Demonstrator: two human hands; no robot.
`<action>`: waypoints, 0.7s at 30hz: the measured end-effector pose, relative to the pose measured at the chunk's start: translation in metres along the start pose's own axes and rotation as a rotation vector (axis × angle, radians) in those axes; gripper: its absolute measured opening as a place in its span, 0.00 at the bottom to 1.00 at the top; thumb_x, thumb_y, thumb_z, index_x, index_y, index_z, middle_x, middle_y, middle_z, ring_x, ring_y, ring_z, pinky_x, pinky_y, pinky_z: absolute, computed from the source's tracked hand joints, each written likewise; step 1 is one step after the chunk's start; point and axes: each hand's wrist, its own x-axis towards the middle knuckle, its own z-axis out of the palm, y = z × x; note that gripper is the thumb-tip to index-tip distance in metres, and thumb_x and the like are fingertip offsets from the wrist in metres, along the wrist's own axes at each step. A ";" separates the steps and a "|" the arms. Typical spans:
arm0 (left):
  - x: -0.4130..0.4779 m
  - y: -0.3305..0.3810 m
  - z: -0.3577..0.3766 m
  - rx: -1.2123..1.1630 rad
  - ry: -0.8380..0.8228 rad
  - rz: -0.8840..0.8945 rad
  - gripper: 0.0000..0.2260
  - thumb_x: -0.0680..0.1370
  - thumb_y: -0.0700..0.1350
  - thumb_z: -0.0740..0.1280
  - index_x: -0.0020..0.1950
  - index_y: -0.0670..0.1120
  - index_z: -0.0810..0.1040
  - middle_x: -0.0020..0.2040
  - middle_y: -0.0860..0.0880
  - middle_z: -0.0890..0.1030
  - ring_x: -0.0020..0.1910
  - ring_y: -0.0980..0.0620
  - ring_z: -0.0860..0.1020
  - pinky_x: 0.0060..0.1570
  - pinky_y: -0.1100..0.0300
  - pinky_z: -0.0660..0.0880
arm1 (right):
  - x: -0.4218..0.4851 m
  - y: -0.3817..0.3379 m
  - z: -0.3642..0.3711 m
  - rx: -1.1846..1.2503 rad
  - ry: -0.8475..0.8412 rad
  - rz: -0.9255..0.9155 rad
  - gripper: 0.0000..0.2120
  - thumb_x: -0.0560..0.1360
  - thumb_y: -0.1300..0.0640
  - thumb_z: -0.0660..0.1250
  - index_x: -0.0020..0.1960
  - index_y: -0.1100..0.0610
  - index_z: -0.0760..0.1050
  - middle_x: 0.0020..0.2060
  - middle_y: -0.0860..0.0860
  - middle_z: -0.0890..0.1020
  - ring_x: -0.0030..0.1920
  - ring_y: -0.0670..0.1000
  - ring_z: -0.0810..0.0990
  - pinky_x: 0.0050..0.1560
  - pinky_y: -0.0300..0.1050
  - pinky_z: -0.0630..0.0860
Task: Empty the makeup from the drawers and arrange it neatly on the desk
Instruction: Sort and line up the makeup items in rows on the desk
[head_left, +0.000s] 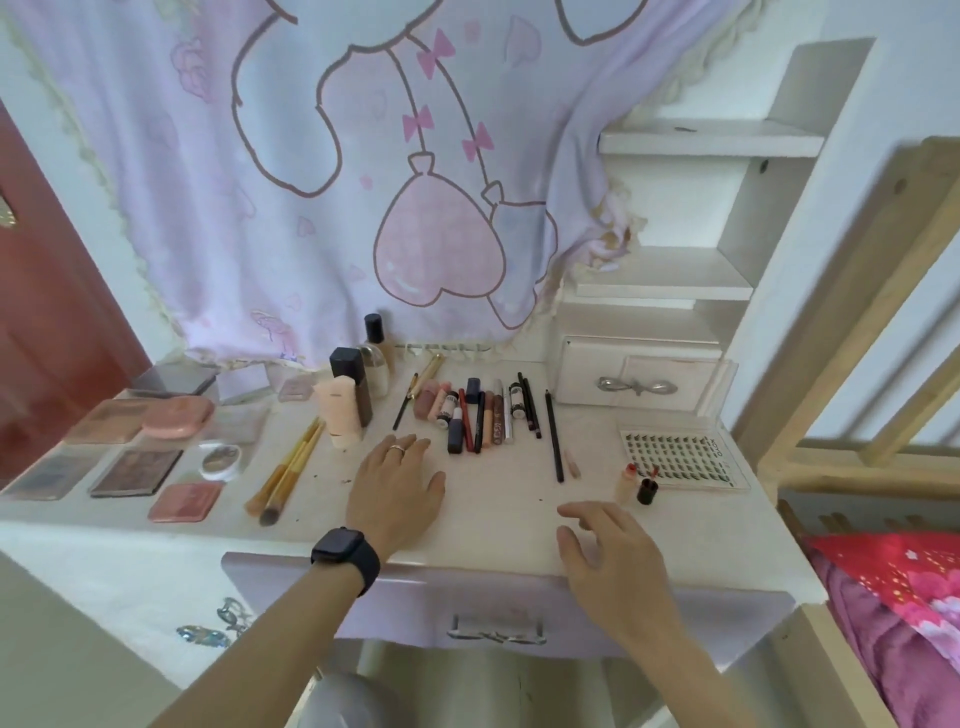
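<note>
Makeup lies in groups on the white desk (498, 514). Palettes and compacts (136, 470) are at the left, makeup brushes (291, 467) beside them, bottles and a tube (349, 400) behind. A row of lipsticks and pencils (480, 413) sits in the middle, with a long black pencil (554, 436) to its right. A lash tray (683, 457) and small bottles (638, 483) are at the right. My left hand (397, 493) rests flat on the desk, fingers spread, holding nothing. My right hand (608, 551) hovers open over the front edge. The front drawer (493, 608) and the small upper drawer (636, 376) look closed.
A pink cartoon cloth (363, 182) hangs behind the desk. White shelves (691, 270) rise at the back right. A wooden bed frame (852, 322) with red and purple bedding (893, 597) stands close on the right. A red door (47, 322) is at the left.
</note>
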 end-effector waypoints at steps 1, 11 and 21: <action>0.003 -0.008 0.001 0.007 -0.033 0.001 0.27 0.83 0.58 0.54 0.81 0.50 0.56 0.81 0.50 0.56 0.80 0.49 0.51 0.78 0.51 0.49 | 0.010 -0.007 0.006 -0.018 -0.034 -0.001 0.11 0.79 0.53 0.68 0.60 0.46 0.79 0.56 0.37 0.77 0.55 0.41 0.77 0.53 0.30 0.66; 0.010 -0.030 0.013 0.009 -0.112 0.053 0.31 0.82 0.63 0.47 0.82 0.51 0.48 0.82 0.53 0.46 0.81 0.53 0.43 0.79 0.49 0.41 | 0.156 -0.035 0.048 -0.345 -0.166 0.240 0.15 0.80 0.59 0.60 0.65 0.61 0.72 0.61 0.60 0.76 0.60 0.61 0.76 0.54 0.50 0.72; 0.013 -0.034 0.020 -0.030 -0.071 0.055 0.31 0.82 0.63 0.48 0.82 0.51 0.50 0.82 0.52 0.49 0.81 0.53 0.44 0.79 0.47 0.42 | 0.184 -0.042 0.052 -0.463 -0.248 0.359 0.16 0.80 0.51 0.63 0.61 0.61 0.74 0.57 0.59 0.76 0.59 0.61 0.77 0.50 0.49 0.72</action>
